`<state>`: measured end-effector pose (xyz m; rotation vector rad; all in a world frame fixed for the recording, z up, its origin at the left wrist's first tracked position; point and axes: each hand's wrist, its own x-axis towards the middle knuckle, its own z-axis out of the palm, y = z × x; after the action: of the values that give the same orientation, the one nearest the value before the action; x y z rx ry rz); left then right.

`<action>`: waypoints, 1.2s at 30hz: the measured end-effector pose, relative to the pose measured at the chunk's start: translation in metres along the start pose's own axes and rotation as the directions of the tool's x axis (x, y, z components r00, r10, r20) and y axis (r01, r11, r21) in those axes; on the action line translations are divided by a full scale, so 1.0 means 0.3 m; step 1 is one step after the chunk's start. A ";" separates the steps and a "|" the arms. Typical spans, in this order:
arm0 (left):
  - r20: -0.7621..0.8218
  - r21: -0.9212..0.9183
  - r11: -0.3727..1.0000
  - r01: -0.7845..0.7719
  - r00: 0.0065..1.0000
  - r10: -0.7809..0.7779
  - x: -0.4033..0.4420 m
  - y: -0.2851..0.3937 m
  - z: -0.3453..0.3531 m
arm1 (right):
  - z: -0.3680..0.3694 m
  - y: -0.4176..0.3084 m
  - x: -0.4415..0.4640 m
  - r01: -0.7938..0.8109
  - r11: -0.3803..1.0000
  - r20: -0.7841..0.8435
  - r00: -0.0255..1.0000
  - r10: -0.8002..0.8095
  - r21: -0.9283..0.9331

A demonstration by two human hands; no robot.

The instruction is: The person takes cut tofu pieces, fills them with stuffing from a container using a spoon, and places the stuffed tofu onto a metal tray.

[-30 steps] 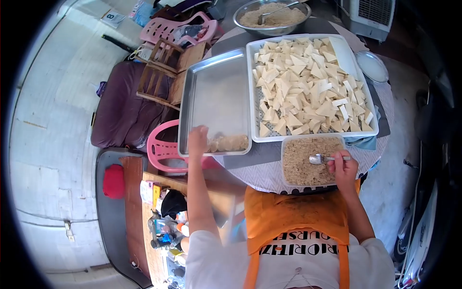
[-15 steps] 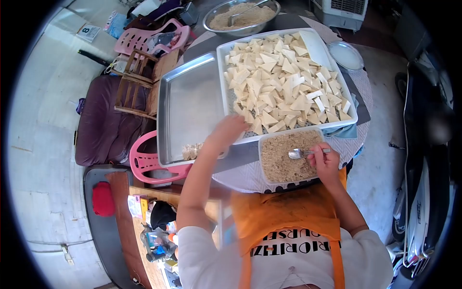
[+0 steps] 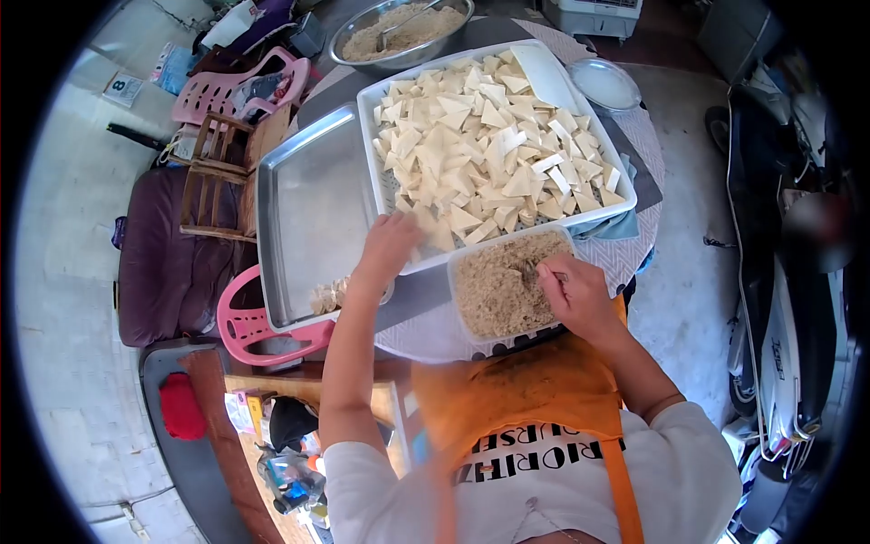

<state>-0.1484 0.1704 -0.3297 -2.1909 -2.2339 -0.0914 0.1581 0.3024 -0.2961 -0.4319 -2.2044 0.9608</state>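
Observation:
My left hand [image 3: 390, 245] reaches to the near left corner of a white perforated tray [image 3: 622, 199], at the edge of a heap of pale triangular pieces [image 3: 485, 150] that look like tofu. Its fingertips are blurred, so their grip does not show. My right hand [image 3: 578, 292] is closed around a spoon, whose bowl is down in a brown crumbly mixture [image 3: 494, 286]. That mixture fills a white rectangular tub [image 3: 457, 313] just below the tray. A few coated pieces [image 3: 328, 296] sit in the near corner of a metal baking tray [image 3: 317, 195], partly behind my left forearm.
At the back of the round table stands a steel bowl [image 3: 340, 50] with more crumbly mixture and a spoon. A clear lid [image 3: 605, 83] lies at the right of the table, and a blue cloth [image 3: 609, 226] lies under the tray. Pink chairs [image 3: 263, 331] stand to the left.
My right hand has pushed the spoon down into the mixture; before, its bowl lay visible above it. My left hand stays at the tray's corner. The whole view has shifted.

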 end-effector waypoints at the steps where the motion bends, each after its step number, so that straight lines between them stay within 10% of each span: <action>1: 0.027 0.003 1.000 0.008 1.000 -0.009 0.005 0.001 -0.006 | 0.003 -0.009 0.007 0.035 0.999 -0.043 0.998 -0.037 -0.031; 5: -0.004 -0.232 0.962 0.147 0.988 -0.152 -0.010 -0.030 -0.015 | -0.012 0.001 -0.003 -0.109 0.992 -0.046 0.993 0.113 0.064; 8: 0.003 -0.913 0.355 0.203 0.871 -0.491 -0.052 0.033 -0.010 | -0.031 -0.009 -0.026 -0.298 0.922 -0.083 0.941 0.327 0.246; 13: 0.162 -0.855 -0.481 -0.192 0.782 -0.601 -0.030 0.356 -0.085 | -0.039 -0.040 -0.021 -0.179 0.934 -0.155 0.959 0.236 0.310; 22: 0.257 -0.821 -0.566 -0.075 0.836 -0.485 -0.001 0.553 -0.046 | -0.019 -0.108 -0.006 0.219 0.970 -0.084 0.974 -0.211 0.107; 36: 0.078 -0.996 -0.068 0.051 0.866 -0.494 0.007 0.565 -0.019 | 0.010 -0.096 -0.034 0.312 0.948 -0.052 0.948 -0.315 -0.059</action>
<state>0.0209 0.1753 -0.3182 -1.3478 -2.5280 -2.6780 0.1625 0.2761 -0.2808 -0.1224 -2.1622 0.7119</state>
